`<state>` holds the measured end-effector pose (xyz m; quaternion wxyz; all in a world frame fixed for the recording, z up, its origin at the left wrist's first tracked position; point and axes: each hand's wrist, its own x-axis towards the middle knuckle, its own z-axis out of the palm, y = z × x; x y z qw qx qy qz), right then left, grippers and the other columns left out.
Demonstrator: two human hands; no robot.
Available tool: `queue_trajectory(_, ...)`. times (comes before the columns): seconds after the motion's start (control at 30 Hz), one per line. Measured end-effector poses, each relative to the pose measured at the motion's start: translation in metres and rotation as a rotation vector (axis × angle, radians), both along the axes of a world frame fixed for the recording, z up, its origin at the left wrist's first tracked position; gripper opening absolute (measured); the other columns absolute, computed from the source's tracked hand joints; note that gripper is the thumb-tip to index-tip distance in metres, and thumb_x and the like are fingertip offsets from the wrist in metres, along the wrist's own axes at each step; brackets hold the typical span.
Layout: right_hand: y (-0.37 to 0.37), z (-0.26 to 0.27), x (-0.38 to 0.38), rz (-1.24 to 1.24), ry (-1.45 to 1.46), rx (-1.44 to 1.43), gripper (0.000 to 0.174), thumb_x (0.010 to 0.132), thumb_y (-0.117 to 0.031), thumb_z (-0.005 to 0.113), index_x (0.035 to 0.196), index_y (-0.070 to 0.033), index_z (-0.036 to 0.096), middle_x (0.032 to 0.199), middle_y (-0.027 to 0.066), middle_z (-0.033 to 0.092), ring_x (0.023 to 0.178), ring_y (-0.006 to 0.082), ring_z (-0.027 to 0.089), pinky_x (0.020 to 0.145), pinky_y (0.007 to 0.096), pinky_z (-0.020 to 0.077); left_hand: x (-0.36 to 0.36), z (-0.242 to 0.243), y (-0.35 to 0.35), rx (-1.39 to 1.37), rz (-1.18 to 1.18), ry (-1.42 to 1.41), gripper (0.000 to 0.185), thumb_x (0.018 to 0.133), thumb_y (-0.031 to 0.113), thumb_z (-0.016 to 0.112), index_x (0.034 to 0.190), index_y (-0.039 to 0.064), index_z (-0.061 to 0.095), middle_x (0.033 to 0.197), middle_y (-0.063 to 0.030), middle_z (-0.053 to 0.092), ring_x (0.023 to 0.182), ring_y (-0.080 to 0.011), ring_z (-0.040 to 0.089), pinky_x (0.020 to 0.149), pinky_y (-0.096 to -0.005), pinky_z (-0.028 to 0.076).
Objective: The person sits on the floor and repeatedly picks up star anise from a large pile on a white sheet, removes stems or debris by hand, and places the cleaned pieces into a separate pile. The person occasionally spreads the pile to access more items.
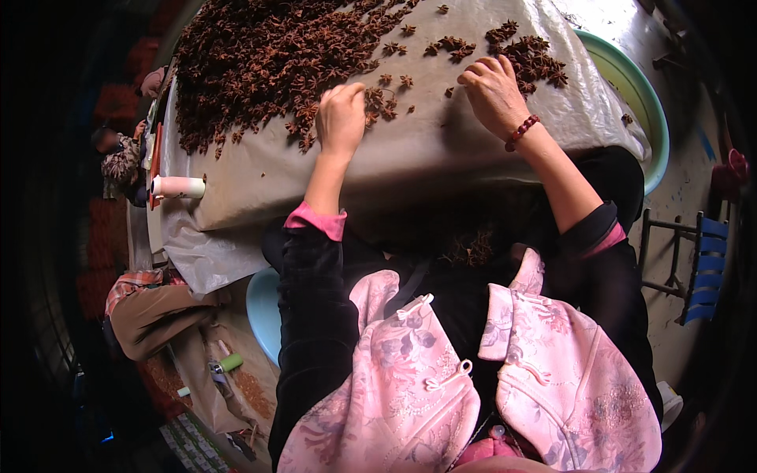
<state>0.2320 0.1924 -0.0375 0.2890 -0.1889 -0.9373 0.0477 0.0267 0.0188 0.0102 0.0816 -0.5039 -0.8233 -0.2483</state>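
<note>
A large heap of dried star anise [266,65] covers the upper left of a table draped in plastic sheeting [284,177]. My left hand [342,115] is at the heap's lower right edge, its fingers curled down by several loose pods; whether it grips one is hidden. My right hand [494,91], with a beaded bracelet [521,132] on the wrist, hangs over the sheet beside a smaller pile of star anise [532,59]. Its fingers are bent and their tips hidden. Scattered single pods [406,81] lie between the hands. Dark stems [473,248] show at my lap.
A pink and white tumbler [178,187] lies at the table's left corner. A green basin [656,118] stands at the right, a blue basin [263,313] below left. A blue-slatted chair [705,269] is at right. Other people are at left, one with bent legs [159,319] near the table.
</note>
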Motion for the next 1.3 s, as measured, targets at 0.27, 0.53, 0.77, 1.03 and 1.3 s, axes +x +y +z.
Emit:
queue_trajectory(0.27, -0.002, 0.001, -0.001, 0.101, 0.075, -0.011, 0.013, 0.076, -0.004, 0.054, 0.083, -0.007, 0.065, 0.091, 0.0070, 0.063, 0.105, 0.0251, 0.054, 0.098, 0.0397, 0.0356, -0.012, 0.013, 0.044, -0.550, -0.197, 0.215, 0.020, 0.083, 0.018, 0.054, 0.091, 0.010, 0.071, 0.097, -0.0094, 0.059, 0.104, -0.0264, 0.055, 0.088, -0.0370, 0.046)
queue_trajectory(0.53, -0.005, 0.002, -0.006, 0.161, 0.095, -0.017, 0.011, 0.076, -0.003, 0.055, 0.082, -0.006, 0.064, 0.088, 0.0082, 0.063, 0.100, 0.0258, 0.055, 0.096, 0.0376, 0.0384, -0.029, 0.007, 0.039, -0.580, -0.326, 0.232, 0.015, 0.083, 0.014, 0.056, 0.090, 0.007, 0.068, 0.089, -0.0100, 0.059, 0.097, -0.0270, 0.057, 0.083, -0.0363, 0.047)
queue_trajectory(0.77, -0.010, 0.009, -0.006, 0.171, 0.099, -0.109, 0.011, 0.084, -0.007, 0.059, 0.093, -0.004, 0.065, 0.093, 0.0081, 0.064, 0.096, 0.0249, 0.058, 0.090, 0.0362, 0.0444, -0.036, 0.012, 0.047, -0.221, -0.130, -0.394, 0.012, 0.085, 0.013, 0.062, 0.091, 0.003, 0.065, 0.078, -0.0028, 0.065, 0.069, -0.0124, 0.058, 0.066, -0.0274, 0.047)
queue_trajectory(1.03, -0.030, 0.011, -0.019, 0.253, 0.340, -0.810, 0.039, 0.085, -0.012, 0.068, 0.121, -0.005, 0.056, 0.106, 0.0132, 0.064, 0.079, 0.0154, 0.066, 0.070, 0.0287, 0.0537, 0.023, 0.008, 0.055, 0.138, -0.173, -1.283, 0.014, 0.088, 0.014, 0.066, 0.096, 0.004, 0.062, 0.082, -0.0027, 0.065, 0.071, -0.0102, 0.062, 0.064, -0.0220, 0.051)
queue_trajectory(1.3, -0.016, 0.035, 0.006, 0.483, 0.129, -0.789, 0.020, 0.081, -0.012, 0.063, 0.097, -0.003, 0.068, 0.086, 0.0138, 0.070, 0.081, 0.0253, 0.069, 0.073, 0.0332, 0.0531, 0.065, 0.010, 0.010, 0.088, -0.124, -1.354, 0.013, 0.091, 0.013, 0.060, 0.094, 0.000, 0.063, 0.079, -0.0043, 0.065, 0.066, -0.0087, 0.059, 0.061, -0.0216, 0.048)
